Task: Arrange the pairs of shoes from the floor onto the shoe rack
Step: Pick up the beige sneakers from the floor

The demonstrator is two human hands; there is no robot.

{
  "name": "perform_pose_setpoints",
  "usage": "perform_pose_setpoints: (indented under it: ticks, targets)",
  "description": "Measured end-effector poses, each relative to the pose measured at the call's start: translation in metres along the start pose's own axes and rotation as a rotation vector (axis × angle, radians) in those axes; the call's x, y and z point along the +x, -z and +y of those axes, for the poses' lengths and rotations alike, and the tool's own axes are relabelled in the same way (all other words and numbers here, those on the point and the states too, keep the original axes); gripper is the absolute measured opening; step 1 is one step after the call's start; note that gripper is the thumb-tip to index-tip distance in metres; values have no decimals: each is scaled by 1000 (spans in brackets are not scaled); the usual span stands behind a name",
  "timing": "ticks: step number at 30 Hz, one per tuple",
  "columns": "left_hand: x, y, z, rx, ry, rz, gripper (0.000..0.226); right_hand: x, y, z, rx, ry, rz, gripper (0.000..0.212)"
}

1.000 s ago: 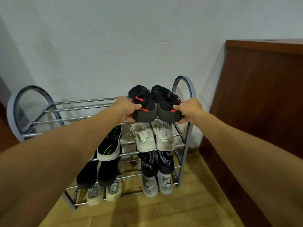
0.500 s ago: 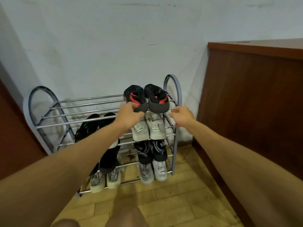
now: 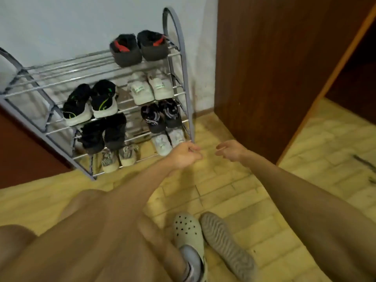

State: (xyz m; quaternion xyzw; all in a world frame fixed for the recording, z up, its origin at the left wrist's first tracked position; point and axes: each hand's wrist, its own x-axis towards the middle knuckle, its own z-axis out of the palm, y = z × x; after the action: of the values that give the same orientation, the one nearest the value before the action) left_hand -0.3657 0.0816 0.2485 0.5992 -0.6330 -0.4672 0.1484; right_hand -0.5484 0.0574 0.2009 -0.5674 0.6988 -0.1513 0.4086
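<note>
The black-and-red pair of shoes (image 3: 139, 48) rests on the top shelf of the metal shoe rack (image 3: 184, 64), at its right end. Lower shelves hold a black-and-green pair (image 3: 89, 102), a white pair (image 3: 150, 89), a black pair (image 3: 103, 132) and several more. My left hand (image 3: 184, 154) hangs in front of the rack's lower right corner, fingers loosely curled, holding nothing. My right hand (image 3: 230, 150) is beside it, fingers apart and empty. On the floor near me lie a pale perforated clog (image 3: 188, 231) and a grey shoe turned sole up (image 3: 227, 244).
A tall dark wooden cabinet (image 3: 274, 68) stands right of the rack against the white wall. A dark red-brown panel (image 3: 24, 155) borders the rack on the left. The floor is yellowish tile (image 3: 234, 192). My knee (image 3: 81, 202) shows low in the view.
Both hands let go of the black-and-red pair, which stays on the top shelf, and dropped back low. The view tilted down, showing the clog and grey shoe on the floor.
</note>
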Motion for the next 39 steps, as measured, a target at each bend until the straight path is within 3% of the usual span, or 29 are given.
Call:
perform_pose_setpoints:
  ticks: [9,13,15,18,23,27,34,39]
  targets:
    - [7,-134,-82,300,117,-263,27,-38,-81,171,-18,-290,-156,49]
    - [-2,-154,-122,406,180,-291,20,-63,-146,225,-202,-347,-352,70]
    - [-2,-154,-126,406,182,-272,19,-76,-174,244,-249,-356,-395,81]
    - [1,-151,-124,436,157,-282,28,-76,-187,252,-280,-369,-358,75]
    - [7,-144,-130,449,172,-284,27,-65,-179,246,-146,-390,-547,78]
    - [16,-139,-131,368,195,-223,25,-54,-166,242,-325,-209,-339,61]
    - [24,-148,-124,267,232,-219,27,-32,-126,216,-366,-160,162,35]
    - [23,-145,-123,110,264,-178,20,-24,-137,209,-296,-126,112,17]
